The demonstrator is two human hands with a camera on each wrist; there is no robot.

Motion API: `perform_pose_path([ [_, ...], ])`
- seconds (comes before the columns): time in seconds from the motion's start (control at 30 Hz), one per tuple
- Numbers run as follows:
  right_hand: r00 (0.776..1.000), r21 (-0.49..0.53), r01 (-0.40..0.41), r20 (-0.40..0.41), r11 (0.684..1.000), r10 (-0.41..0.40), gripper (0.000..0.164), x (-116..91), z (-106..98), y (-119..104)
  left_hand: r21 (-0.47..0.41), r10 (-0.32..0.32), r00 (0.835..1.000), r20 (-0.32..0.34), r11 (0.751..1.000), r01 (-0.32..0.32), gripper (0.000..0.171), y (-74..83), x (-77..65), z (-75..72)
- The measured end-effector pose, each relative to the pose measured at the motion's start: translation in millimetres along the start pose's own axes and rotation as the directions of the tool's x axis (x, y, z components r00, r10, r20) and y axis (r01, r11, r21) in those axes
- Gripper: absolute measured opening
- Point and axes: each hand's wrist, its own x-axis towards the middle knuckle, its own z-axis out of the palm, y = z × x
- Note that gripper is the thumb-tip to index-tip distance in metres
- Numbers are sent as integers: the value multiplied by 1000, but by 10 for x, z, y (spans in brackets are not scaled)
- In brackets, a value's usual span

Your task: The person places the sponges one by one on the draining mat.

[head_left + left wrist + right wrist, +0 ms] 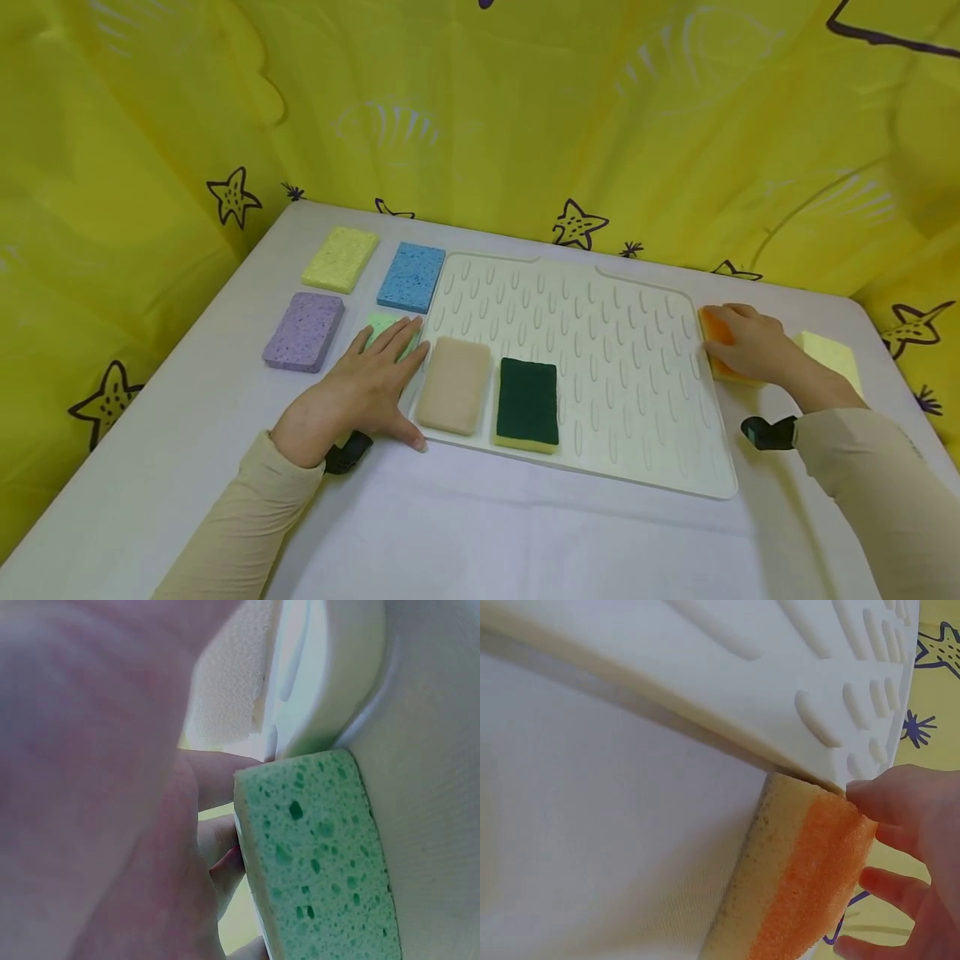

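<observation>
My left hand [367, 379] lies with fingers spread over a pale green sponge [319, 859] and the left border of a ribbed off-white mat [630, 375]. The green sponge is mostly hidden beneath it in the head view; the left wrist view shows its pitted side close by the fingers. At the mat's right edge, my right hand [753, 342] grips an orange-topped yellow sponge [799, 877], thumb at its corner beside the mat and fingers bent over its other side. On the mat lie a beige sponge [453, 386] and a dark green scouring sponge [527, 404], side by side.
Left of the mat lie a yellow sponge [340, 260], a blue sponge [411, 277] and a purple sponge [304, 332]. A pale yellow sponge [831, 358] sits partly behind the right forearm. A yellow patterned curtain [480, 125] rises behind the white table [465, 533].
</observation>
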Motion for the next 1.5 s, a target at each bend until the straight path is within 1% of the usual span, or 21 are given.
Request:
perform_pose_path([
  [0.13,1000,25,-10,12,1000,10,60,10,14,16,2,-2,1000,4,1000,2,126,8,5,-6],
  [0.2,1000,27,-8,1,1000,8,60,14,24,21,0,-1,1000,5,1000,1,126,11,2,-7],
  [0.37,999,7,-11,-53,1000,11,58,-5,35,18,2,-2,1000,7,1000,2,127,13,0,-11],
  [0.5,995,21,-30,-93,999,31,56,-36,37,10,4,1,1000,3,1000,-1,127,15,8,-11],
  [0.63,993,36,-69,-88,997,72,58,-54,34,5,8,0,1000,8,1000,0,127,17,15,2],
  [0.73,993,29,-102,-64,994,103,61,-69,16,10,6,-7,1000,16,1000,7,128,14,15,8],
  [0.83,990,19,-126,-56,992,126,63,-88,-7,16,6,-10,1000,19,1000,10,128,16,11,2],
  [0.93,987,12,-141,-75,990,141,63,-104,-20,15,3,-11,1000,19,1000,11,128,14,10,-2],
  [1.17,980,13,-147,-135,989,147,63,-133,-34,-5,3,-13,1000,16,1000,13,128,9,-5,-1],
  [1.37,974,10,-177,-140,984,177,65,-134,-57,-24,5,-14,1000,11,1000,14,128,7,7,2],
  [1.5,973,13,-176,-148,984,176,64,-137,-57,-44,3,-13,1000,11,1000,13,128,11,7,-8],
])
